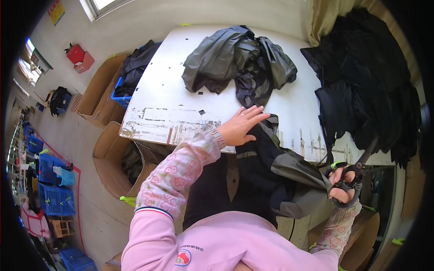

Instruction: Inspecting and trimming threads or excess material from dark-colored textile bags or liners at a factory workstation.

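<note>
My left hand point(244, 125) lies with fingers stretched out at the table's front edge, touching the upper end of a black and dark grey garment point(296, 165). That garment hangs down over the edge in front of my lap, and a pale stripe crosses it. At the right my right hand point(342, 184) is closed around the black handles of a pair of scissors point(356, 174). The garment's grey corner reaches the fingers of that hand; whether they pinch it I cannot tell. A crumpled grey and black garment point(235, 56) lies farther back.
The white table point(158, 97) has worn, scraped patches. A tall heap of black garments point(366, 86) covers its right side. Left of it stand open cardboard boxes point(108, 158) and a blue crate point(121, 92) of dark cloth. Blue baskets point(56, 198) line the far left floor.
</note>
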Motion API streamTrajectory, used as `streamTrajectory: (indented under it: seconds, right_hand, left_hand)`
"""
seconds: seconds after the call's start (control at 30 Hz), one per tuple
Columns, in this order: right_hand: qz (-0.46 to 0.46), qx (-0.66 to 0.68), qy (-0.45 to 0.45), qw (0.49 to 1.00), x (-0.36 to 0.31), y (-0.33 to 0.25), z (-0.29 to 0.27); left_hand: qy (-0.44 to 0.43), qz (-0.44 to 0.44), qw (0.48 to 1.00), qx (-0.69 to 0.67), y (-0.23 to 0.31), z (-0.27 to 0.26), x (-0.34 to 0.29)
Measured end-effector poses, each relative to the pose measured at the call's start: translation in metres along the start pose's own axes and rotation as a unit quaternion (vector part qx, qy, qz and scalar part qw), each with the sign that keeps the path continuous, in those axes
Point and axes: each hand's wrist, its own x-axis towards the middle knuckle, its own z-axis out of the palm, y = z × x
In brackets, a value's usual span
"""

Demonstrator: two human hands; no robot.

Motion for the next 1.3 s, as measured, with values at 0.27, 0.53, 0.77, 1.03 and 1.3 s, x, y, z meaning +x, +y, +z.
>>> streamTrajectory:
  seconds: [0.27, 0.53, 0.77, 1.03, 1.3]
  right_hand:
    - [0.023, -0.277, 0.215, 0.936, -0.026, -0.01, -0.02]
    - [-0.159, -0.289, 0.249, 0.911, -0.008, -0.081, -0.031]
    - [0.187, -0.14, -0.198, 0.952, -0.006, 0.027, 0.026]
    - [0.097, -0.251, 0.007, 0.963, 0.007, 0.122, 0.072]
    - [-0.016, -0.387, 0.122, 0.914, 0.065, 0.133, 0.1]
  left_hand:
    - [-0.043, -0.064, 0.995, 0.056, 0.011, -0.023, 0.014]
    - [0.326, 0.06, 0.942, 0.044, 0.104, -0.172, -0.039]
    - [-0.355, -0.165, 0.917, 0.08, 0.125, -0.126, -0.174]
    - [-0.14, -0.168, 0.969, -0.111, 0.114, -0.061, -0.215]
    - [0.242, -0.32, 0.912, 0.083, 0.052, -0.039, -0.203]
